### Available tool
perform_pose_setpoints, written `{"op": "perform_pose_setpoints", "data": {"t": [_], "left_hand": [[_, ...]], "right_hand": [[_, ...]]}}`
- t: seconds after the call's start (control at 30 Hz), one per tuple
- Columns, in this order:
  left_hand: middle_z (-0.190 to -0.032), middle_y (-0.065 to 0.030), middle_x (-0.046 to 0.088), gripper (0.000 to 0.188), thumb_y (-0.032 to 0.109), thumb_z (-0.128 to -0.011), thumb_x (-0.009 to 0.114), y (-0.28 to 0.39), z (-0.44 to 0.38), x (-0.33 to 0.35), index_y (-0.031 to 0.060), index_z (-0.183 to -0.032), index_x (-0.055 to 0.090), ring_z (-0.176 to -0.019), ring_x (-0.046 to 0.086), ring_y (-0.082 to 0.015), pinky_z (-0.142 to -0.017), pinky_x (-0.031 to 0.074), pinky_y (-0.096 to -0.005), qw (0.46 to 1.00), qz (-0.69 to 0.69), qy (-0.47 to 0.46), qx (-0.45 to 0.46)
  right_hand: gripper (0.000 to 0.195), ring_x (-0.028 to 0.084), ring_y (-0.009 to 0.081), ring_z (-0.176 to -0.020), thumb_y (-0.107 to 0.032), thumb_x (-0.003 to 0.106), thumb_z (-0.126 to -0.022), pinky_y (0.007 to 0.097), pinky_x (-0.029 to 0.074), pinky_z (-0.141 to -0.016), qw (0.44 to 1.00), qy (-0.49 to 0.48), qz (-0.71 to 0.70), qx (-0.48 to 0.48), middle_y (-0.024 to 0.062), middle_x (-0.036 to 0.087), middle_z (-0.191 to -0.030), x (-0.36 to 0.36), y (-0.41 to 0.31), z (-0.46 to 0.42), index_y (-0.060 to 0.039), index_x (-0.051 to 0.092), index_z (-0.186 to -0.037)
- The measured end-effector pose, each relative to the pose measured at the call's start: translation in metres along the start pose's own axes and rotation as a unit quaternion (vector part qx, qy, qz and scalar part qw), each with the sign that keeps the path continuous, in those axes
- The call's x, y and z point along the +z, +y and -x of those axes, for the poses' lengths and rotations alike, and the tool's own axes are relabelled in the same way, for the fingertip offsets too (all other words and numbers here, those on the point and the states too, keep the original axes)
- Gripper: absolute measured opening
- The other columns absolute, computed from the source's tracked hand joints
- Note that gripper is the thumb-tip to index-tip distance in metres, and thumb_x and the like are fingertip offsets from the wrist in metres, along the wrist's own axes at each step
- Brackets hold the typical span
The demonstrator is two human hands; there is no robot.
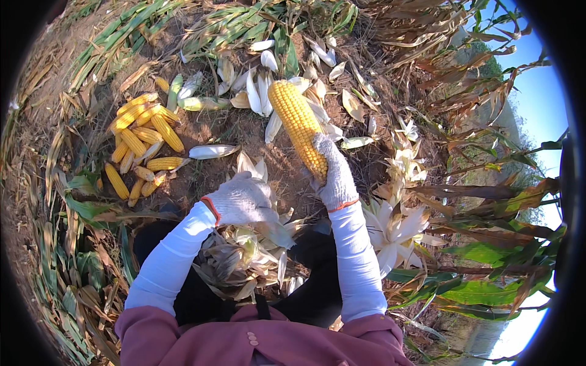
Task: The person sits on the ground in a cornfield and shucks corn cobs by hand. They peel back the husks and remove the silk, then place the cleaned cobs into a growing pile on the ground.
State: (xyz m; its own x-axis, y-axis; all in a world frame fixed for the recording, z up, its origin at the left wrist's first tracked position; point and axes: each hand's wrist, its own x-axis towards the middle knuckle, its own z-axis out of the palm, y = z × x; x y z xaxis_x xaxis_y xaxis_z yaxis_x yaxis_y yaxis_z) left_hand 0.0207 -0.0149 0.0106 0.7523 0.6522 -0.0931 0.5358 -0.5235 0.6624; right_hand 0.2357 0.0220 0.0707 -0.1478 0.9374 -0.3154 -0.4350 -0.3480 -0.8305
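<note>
A bare yellow ear of corn point(295, 123) is gripped near its lower end by my right hand point(336, 174), in a knitted work glove with an orange cuff edge. The ear tilts up and to the left, and its kernels are fully exposed. My left hand point(245, 199), gloved the same way, is closed to the left of the ear and apart from it. A pale strip of corn husk point(278, 234) sticks out below its fingers, which are partly hidden. Between my legs lies a heap of stripped husks point(242, 256).
Several husked ears point(142, 130) lie piled on the soil at the left. Ears still in husk point(203, 103) and loose husks point(263, 89) are scattered ahead. More opened husks point(398, 228) lie beside my right arm. Standing corn stalks point(485, 247) line the right side.
</note>
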Motion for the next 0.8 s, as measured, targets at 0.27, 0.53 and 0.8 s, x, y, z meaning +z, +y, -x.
{"op": "perform_pose_setpoints", "data": {"t": [0.27, 0.53, 0.8], "left_hand": [[-0.143, -0.011, 0.049, 0.052, 0.024, -0.103, 0.052, 0.011, -0.013, -0.013, 0.0028, -0.148, 0.037, -0.133, 0.047, -0.0221, -0.113, 0.036, -0.0392, 0.708, 0.66, 0.251, -0.006], [-0.125, -0.0131, 0.061, 0.039, 0.014, -0.096, 0.06, -0.012, -0.02, -0.01, 0.0028, -0.132, 0.051, -0.121, 0.057, -0.0266, -0.109, 0.042, -0.0451, 0.493, 0.813, 0.307, 0.044], [-0.123, -0.0147, 0.061, 0.044, 0.014, -0.091, 0.063, -0.02, -0.014, -0.011, 0.0011, -0.132, 0.05, -0.117, 0.058, -0.0295, -0.107, 0.042, -0.0472, 0.472, 0.812, 0.34, 0.044]], "right_hand": [[0.062, 0.064, 0.0146, -0.096, -0.028, 0.077, -0.081, 0.0304, 0.051, -0.087, 0.884, 0.023, 0.437, -0.167, 0.0119, 0.068, -0.113, 0.019, 0.013, 0.009, 0.0061, 0.056, -0.128], [0.08, 0.064, 0.0349, -0.105, -0.044, 0.082, -0.072, 0.0421, 0.051, -0.091, 0.746, -0.008, 0.61, -0.268, 0.0212, 0.064, -0.112, 0.037, 0.028, 0.015, 0.003, 0.056, -0.132], [0.04, 0.066, 0.0219, -0.101, -0.023, 0.075, -0.086, 0.0333, 0.051, -0.092, 0.871, -0.041, 0.43, -0.235, 0.0148, 0.069, -0.11, 0.026, 0.027, 0.012, 0.001, 0.067, -0.117]]}}
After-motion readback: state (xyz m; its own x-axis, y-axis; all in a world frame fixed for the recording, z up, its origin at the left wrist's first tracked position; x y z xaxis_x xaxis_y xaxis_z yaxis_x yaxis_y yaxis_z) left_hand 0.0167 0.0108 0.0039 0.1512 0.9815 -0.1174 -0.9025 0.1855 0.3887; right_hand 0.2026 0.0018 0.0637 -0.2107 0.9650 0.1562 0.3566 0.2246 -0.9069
